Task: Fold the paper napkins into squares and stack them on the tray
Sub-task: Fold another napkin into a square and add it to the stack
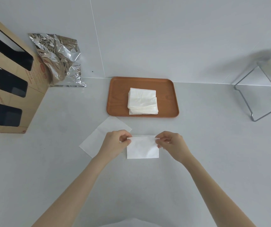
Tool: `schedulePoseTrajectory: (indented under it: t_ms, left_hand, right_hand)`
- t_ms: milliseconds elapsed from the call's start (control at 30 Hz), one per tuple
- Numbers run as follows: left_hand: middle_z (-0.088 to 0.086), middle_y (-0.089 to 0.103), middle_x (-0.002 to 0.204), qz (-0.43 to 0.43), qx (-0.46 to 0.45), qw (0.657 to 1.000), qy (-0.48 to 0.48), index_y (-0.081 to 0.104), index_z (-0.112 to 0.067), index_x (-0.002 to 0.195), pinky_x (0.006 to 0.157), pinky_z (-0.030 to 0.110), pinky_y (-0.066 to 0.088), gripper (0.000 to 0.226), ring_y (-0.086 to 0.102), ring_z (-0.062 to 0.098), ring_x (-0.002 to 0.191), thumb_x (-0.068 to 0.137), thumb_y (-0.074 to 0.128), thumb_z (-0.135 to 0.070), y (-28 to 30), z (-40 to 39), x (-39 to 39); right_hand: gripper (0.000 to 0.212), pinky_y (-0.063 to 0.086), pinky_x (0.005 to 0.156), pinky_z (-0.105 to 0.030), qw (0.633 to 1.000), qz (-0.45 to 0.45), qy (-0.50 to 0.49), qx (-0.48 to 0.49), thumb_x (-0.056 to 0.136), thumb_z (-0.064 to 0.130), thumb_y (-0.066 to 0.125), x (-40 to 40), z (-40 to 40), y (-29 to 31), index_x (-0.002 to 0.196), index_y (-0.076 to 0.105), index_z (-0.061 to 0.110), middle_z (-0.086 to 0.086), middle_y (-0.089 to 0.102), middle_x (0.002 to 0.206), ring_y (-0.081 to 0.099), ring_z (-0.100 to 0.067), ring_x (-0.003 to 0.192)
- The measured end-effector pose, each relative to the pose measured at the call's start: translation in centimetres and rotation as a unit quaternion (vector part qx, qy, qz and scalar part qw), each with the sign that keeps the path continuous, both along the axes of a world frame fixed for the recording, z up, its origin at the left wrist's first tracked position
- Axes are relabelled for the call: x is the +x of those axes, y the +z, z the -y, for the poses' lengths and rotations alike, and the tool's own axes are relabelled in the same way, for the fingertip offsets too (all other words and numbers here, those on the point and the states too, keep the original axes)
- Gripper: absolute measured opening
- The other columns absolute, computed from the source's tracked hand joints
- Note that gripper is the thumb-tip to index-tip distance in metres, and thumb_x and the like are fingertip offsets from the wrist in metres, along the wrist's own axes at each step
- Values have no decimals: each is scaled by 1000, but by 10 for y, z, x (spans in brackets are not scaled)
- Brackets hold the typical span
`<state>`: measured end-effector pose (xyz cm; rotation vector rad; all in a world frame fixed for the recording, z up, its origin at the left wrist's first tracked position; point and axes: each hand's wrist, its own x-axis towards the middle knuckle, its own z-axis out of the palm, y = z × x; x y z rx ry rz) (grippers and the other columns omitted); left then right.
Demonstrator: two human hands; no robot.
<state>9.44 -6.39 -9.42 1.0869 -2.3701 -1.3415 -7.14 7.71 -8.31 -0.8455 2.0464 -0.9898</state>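
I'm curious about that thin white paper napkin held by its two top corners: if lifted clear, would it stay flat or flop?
The folded white paper napkin looks thin, so it would probably droop between the left hand and right hand. It seems very light; a draught might shift it. Pinched corners likely crease or tear easily.

Bare forearms, no sleeves in sight, no watch or rings on left hand [115, 141] or right hand [170, 142]. Short plain nails on fingers [161, 139].
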Motion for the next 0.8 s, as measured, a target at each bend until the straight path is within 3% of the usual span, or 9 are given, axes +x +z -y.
schedulePoseTrajectory:
  t_ms: [67,133,267,300,400,500,600,700,800]
  left_hand:
    - [6,70,81,18,2,1000,4,66,-11,86,64,14,44,10,60,10,71,78,61,-7,-6,2,-5]
    - [13,70,92,29,3,999,14,64,-10,92,69,22,45,15,60,18,77,79,60,-5,-11,3,-10]
    - [10,58,115,33,-39,999,-1,55,-11,111,83,17,36,35,53,18,96,77,61,-3,-21,0,-10]
    - [8,56,117,40,-59,997,-16,55,-12,111,85,20,37,35,50,19,102,77,62,-5,-22,-1,-9]
    - [6,58,108,61,-108,991,-54,62,-13,98,85,32,43,22,48,19,105,76,64,-11,-20,-7,-2]
    - [3,64,99,61,-136,982,-115,66,-13,87,82,34,47,12,52,18,99,75,66,-15,-16,-18,5]
    - [0,65,100,95,-153,970,-165,67,-16,87,80,28,45,14,53,17,100,74,64,-19,-23,-27,9]
    - [-2,64,103,112,-147,970,-161,64,-16,92,75,22,38,19,52,14,101,74,63,-20,-30,-31,13]
    - [1,64,104,97,-152,972,-153,63,-13,95,77,26,42,20,53,17,101,76,62,-17,-34,-32,14]
  right_hand:
    - [13,49,68,-30,1000,-6,-8,13,81,7,60,-2,6,-10,79,63,19,-5,64,64,59,-3,55]
    - [13,51,72,-35,999,-14,-22,21,81,5,59,-4,11,-19,89,63,14,-4,63,67,61,-13,62]
    - [32,45,64,-18,998,-48,-21,37,83,5,57,-2,15,-28,114,55,12,-2,57,96,57,-14,68]
    - [35,44,64,-19,997,-69,-11,44,83,5,58,-1,14,-29,117,53,12,0,54,101,56,-15,70]
    - [29,46,73,-27,988,-144,30,47,81,7,60,0,7,-25,109,59,13,4,51,101,58,-18,75]
    - [13,49,75,-30,971,-189,130,62,79,14,63,2,-1,-20,91,67,18,2,62,96,60,-16,83]
    - [14,41,73,-24,939,-251,220,86,79,17,63,7,-9,-24,92,68,18,3,67,104,57,-17,94]
    - [16,34,71,-23,924,-290,239,75,81,17,62,11,-13,-32,96,67,16,3,66,108,55,-20,98]
    - [14,37,68,-26,917,-318,235,56,82,14,61,13,-15,-40,95,67,12,-1,68,105,57,-26,95]
